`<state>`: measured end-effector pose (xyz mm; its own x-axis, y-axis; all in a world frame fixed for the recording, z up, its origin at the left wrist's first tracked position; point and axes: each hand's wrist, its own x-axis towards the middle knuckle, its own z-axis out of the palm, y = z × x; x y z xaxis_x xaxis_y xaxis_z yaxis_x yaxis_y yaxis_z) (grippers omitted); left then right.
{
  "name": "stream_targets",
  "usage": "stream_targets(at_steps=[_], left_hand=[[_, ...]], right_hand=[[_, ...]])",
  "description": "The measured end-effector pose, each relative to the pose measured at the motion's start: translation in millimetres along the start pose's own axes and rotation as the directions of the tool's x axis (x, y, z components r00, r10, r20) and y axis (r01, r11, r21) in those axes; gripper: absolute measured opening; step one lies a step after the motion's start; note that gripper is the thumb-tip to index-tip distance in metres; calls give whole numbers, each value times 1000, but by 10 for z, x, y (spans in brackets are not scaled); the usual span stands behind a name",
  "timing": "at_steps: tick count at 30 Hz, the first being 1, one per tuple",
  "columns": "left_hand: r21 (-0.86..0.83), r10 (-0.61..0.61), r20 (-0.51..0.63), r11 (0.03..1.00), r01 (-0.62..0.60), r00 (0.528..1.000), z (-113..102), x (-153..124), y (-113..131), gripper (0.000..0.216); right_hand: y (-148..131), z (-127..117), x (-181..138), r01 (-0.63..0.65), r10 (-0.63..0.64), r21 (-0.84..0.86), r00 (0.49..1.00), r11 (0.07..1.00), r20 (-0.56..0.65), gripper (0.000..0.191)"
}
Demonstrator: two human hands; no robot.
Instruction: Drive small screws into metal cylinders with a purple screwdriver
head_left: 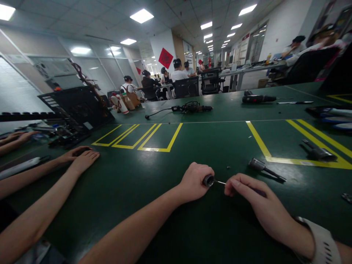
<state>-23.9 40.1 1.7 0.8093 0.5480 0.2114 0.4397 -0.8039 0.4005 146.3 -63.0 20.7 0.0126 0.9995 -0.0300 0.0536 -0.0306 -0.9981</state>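
My left hand (194, 183) is closed around a dark metal socket (208, 180), its round open end facing right. In my right hand (251, 200) is a thin screwdriver (220, 182); its slim metal shaft points left at the socket's mouth, and its dark handle lies under my fingers. Whether the tip touches the socket I cannot tell. Just beyond my hands lies a tiny dark piece (228, 167). A socket with a long shank (261, 168) rests behind my right hand, and a second shanked socket (321, 152) lies farther right.
A co-worker's hands (82, 159) rest on the green table (132, 205) at left, near a black device (79, 106). Yellow tape (176, 137) marks the surface. Toward the back lie a corded tool (192, 107), a power driver (258, 98) and a pen-like rod (295, 102).
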Motion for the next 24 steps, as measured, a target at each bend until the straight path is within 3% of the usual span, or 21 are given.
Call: stream_targets(at_steps=[3, 5, 10, 16, 24], left_hand=[[-32, -10, -8, 999, 10, 1000, 10, 5, -7, 5], [-51, -12, -11, 999, 11, 1000, 17, 11, -14, 7], [-52, -12, -22, 999, 11, 1000, 4, 27, -12, 9], [67, -4, -2, 998, 4, 1000, -35, 52, -5, 8], [168, 57, -4, 984, -55, 998, -102, 373, -108, 7]], right_hand=[[36, -33, 57, -108, 116, 262, 993, 959, -16, 28], [67, -51, 98, -149, 161, 352, 987, 924, -5, 28], [81, -49, 140, -102, 110, 313, 994, 944, -7, 30], [-22, -80, 135, -19, 17, 109, 1000, 994, 17, 25], [30, -262, 331, -78, 76, 317, 997, 945, 17, 25]])
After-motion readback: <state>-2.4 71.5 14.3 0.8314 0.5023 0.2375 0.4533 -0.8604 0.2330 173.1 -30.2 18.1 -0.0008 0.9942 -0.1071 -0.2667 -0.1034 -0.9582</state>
